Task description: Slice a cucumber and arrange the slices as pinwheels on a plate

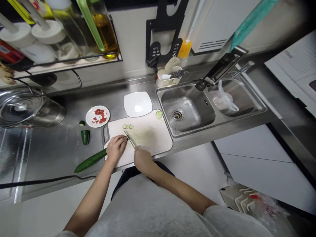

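My left hand (115, 148) lies curled over the end of a long green cucumber (90, 161) on the white cutting board (148, 138), holding it down. My right hand (142, 160) is closed round the handle of a knife (130, 138), whose blade rests against the cucumber's cut end beside my left fingers. A few thin cucumber slices (127, 126) lie just beyond the blade. One more slice (159, 114) sits at the board's far right corner.
An empty white square plate (137, 103) and a small round plate of red chopped bits (97, 116) stand behind the board. Two cucumber end pieces (85, 136) lie to the left. A double sink (190, 110) is on the right, a steel pot (27, 108) far left.
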A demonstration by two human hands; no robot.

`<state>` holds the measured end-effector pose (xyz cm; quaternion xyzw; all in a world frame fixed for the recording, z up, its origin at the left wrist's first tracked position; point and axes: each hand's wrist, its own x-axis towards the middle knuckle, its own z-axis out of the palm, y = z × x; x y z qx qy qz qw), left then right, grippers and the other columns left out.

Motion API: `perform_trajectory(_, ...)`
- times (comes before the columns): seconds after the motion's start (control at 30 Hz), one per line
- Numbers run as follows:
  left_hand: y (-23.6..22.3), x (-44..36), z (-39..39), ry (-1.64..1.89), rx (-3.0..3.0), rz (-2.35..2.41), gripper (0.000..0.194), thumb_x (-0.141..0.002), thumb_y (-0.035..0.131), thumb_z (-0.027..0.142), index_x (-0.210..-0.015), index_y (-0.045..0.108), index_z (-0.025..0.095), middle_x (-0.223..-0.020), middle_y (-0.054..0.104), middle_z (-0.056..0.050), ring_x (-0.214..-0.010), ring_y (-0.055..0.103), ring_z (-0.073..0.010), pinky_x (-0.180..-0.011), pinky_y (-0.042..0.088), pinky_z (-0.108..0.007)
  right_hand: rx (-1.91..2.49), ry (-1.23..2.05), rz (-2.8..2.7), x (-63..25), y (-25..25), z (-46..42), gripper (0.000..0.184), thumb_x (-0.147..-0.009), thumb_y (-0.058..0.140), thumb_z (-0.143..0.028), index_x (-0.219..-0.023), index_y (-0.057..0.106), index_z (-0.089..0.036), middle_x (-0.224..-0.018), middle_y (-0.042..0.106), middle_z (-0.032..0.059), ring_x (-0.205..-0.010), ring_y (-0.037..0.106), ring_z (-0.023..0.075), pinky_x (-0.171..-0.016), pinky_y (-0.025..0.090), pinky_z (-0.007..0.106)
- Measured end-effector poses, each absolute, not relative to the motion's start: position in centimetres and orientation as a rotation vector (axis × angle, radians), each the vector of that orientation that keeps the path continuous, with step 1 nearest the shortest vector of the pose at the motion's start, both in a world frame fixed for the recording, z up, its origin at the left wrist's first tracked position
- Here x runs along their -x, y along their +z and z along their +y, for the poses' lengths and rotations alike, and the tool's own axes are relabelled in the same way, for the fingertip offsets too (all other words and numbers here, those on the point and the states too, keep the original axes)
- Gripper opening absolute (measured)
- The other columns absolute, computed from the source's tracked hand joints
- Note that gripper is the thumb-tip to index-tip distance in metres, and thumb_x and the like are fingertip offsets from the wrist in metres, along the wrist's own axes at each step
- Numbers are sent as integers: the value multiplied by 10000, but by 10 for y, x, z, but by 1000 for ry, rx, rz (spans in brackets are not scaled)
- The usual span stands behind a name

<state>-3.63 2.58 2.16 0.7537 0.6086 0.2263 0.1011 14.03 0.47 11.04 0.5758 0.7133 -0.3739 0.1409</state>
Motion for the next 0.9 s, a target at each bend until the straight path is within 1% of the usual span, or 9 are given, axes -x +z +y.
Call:
perform_trajectory(0.17, 22, 37, 27, 681, -2248, 1780, 254, -930, 494, 359, -968, 729, 273, -1060, 702, -38, -973, 618, -209, -817, 493, -343, -1667, -1090, 2094, -141, 108, 6, 299, -878, 411, -84, -1146, 542, -106, -950, 702, 165, -989, 677, 250, -794, 521, 335)
perform_trajectory(0.3, 23, 37, 28, 674, -2258, 1778, 247, -929, 500, 358, -961, 727, 269, -1057, 705, -34, -964, 621, -206, -811, 490, -336, -1650, -1084, 2086, -141, 109, 9, 306, -876, 403, -88, -1148, 542, -99, -952, 700, 175, -981, 679, 260, -783, 526, 344)
perform_trajectory(0.57, 24, 35, 27, 684, -2246, 1777, 244, -930, 499, 355, -973, 723, 270, -1057, 705, -36, -982, 619, -207, -825, 491, -340, -1653, -1104, 2064, -139, 109, 14, 293, -868, 441, -96, -1138, 554, -104, -999, 698, 163, -986, 676, 250, -786, 517, 318)
perform_trajectory(0.77, 23, 36, 27, 689, -2238, 1776, 246, -930, 498, 351, -985, 726, 275, -1069, 703, -35, -982, 616, -208, -835, 490, -349, -1652, -1103, 2056, -137, 105, 18, 305, -867, 439, -113, -1146, 561, -99, -1003, 697, 178, -988, 673, 258, -785, 508, 326)
perform_trajectory(0.9, 23, 36, 27, 680, -2218, 1774, 244, -929, 501, 348, -994, 725, 277, -1073, 702, -34, -987, 613, -210, -833, 486, -349, -1652, -1099, 2077, -136, 101, 20, 307, -858, 453, -116, -1147, 557, -101, -1021, 694, 167, -989, 670, 254, -797, 505, 325)
